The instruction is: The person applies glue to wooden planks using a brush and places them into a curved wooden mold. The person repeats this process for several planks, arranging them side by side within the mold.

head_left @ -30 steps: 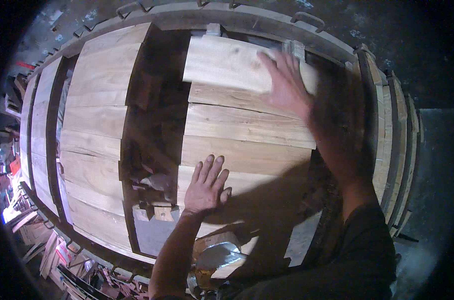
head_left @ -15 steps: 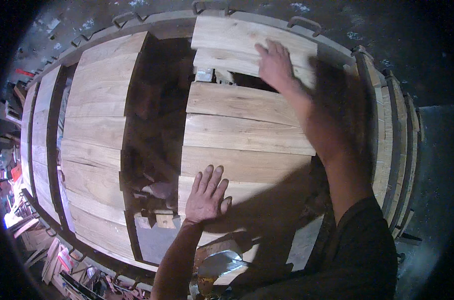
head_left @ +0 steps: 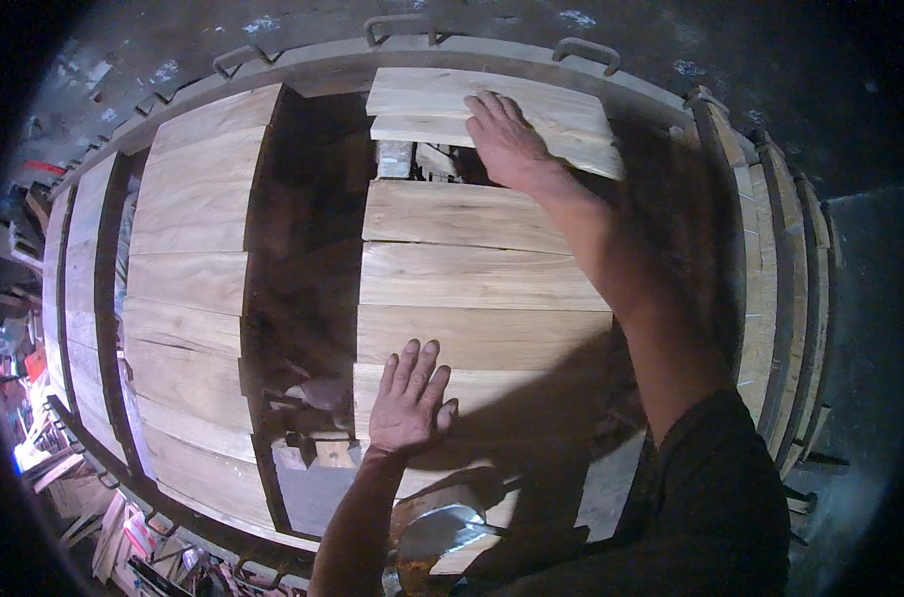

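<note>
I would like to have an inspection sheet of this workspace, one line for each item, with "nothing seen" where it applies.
Surface: frame with metal handles along its far edge; dark openings between rows of boards.
Work things: pale boards lie side by side; an opening separates them from the two far boards, and a light block shows in it.
Clutter: jumbled scraps at lower left; a shiny object near the body, kind unclear.
Left hand: palm down on a near board, fingers extended.
Right hand: palm down over the far boards.
Cables: nothing seen.
Surroundings: dark floor with pale marks.
</note>
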`<move>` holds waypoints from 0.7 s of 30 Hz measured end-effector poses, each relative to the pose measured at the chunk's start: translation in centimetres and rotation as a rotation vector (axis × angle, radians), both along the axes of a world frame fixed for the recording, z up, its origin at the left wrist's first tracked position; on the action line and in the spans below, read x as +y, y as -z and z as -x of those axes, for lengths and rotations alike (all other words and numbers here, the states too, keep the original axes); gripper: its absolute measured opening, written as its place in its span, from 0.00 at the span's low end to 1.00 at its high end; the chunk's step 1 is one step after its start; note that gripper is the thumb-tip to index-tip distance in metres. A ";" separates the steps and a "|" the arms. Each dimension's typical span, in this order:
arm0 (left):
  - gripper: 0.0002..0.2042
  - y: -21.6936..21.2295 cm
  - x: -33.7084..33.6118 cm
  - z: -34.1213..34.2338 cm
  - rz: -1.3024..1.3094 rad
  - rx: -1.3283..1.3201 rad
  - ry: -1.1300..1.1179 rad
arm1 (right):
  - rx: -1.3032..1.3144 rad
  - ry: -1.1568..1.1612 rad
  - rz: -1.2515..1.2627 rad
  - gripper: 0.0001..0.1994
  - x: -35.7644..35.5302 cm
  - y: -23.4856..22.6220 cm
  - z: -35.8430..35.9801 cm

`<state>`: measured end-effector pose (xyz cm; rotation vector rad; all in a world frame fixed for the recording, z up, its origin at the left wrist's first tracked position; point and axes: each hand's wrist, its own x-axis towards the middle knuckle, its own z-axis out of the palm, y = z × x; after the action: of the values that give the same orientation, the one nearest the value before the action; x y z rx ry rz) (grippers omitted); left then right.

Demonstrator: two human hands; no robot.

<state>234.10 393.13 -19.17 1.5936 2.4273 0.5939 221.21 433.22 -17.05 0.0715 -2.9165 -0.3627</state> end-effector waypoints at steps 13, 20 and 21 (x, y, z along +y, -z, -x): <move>0.24 -0.4 0.1 0.0 0.012 -0.037 -0.008 | -0.202 0.002 0.842 0.27 -3.7 -2.0 -6.1; 0.23 -0.2 0.1 0.0 -0.007 -0.059 -0.013 | -0.016 0.357 0.198 0.23 3.1 1.0 0.7; 0.23 -0.3 0.0 0.0 -0.004 -0.078 -0.022 | -0.009 0.355 0.195 0.22 3.3 1.4 1.1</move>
<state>234.14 393.15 -18.91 1.5175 2.3910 0.6526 220.08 436.52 -18.46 -0.4787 -2.9503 -0.1271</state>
